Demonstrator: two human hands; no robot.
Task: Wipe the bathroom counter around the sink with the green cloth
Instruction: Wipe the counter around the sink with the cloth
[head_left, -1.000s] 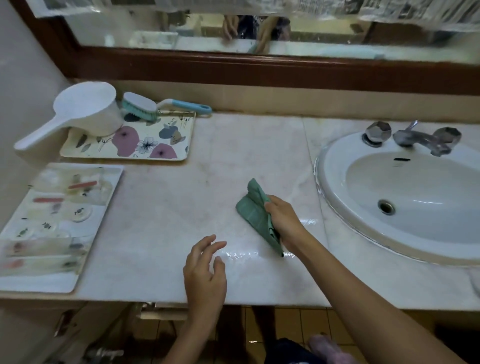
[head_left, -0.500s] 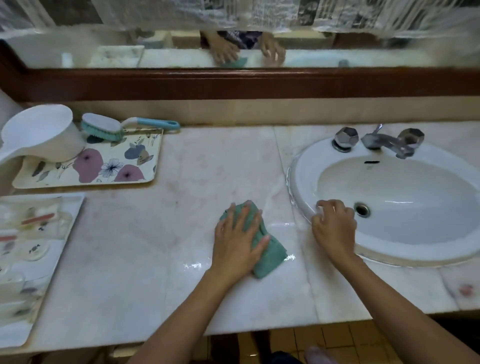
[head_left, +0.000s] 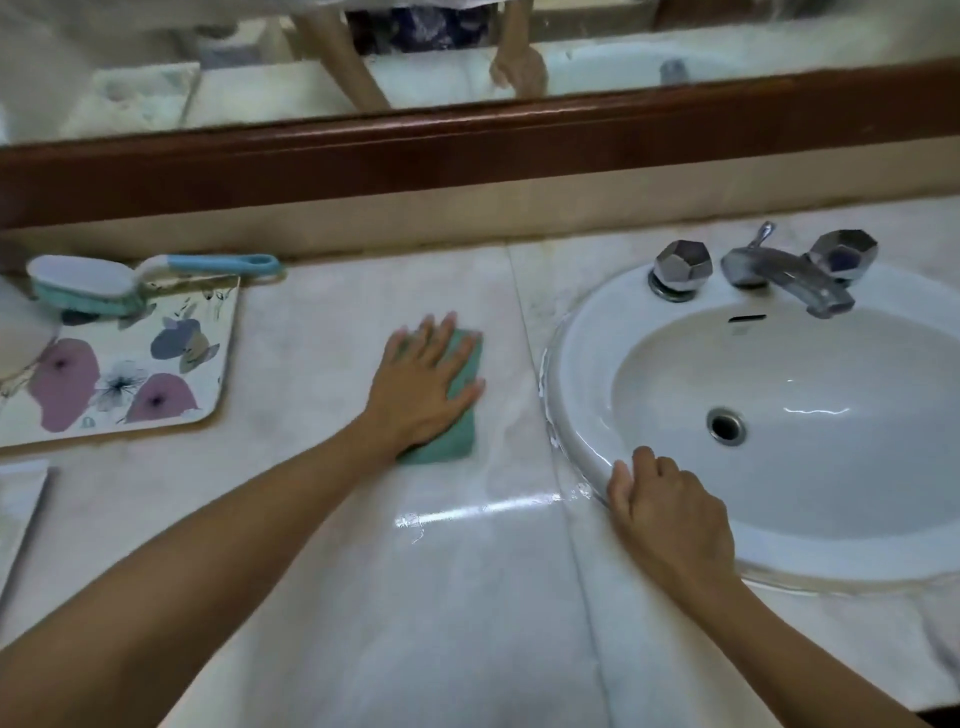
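Note:
The green cloth (head_left: 457, 434) lies flat on the pale marble counter (head_left: 337, 519), just left of the white oval sink (head_left: 597, 332). My left hand (head_left: 423, 387) presses down on the cloth with fingers spread, covering most of it. My right hand (head_left: 670, 506) rests on the sink's front left rim with fingers curled over the edge, holding nothing. A wet shiny streak shows on the counter between my two arms.
A flowered tray (head_left: 208, 384) sits at the left with a teal-and-white scrub brush (head_left: 104, 286) on its far edge. A chrome tap (head_left: 784, 275) with two knobs stands behind the basin. A brown-framed mirror runs along the back wall. A white tray corner (head_left: 21, 499) shows at far left.
The cloth passed from my right hand to my left. My left hand has pushed it away from me across the counter. My right hand moved onto the sink rim.

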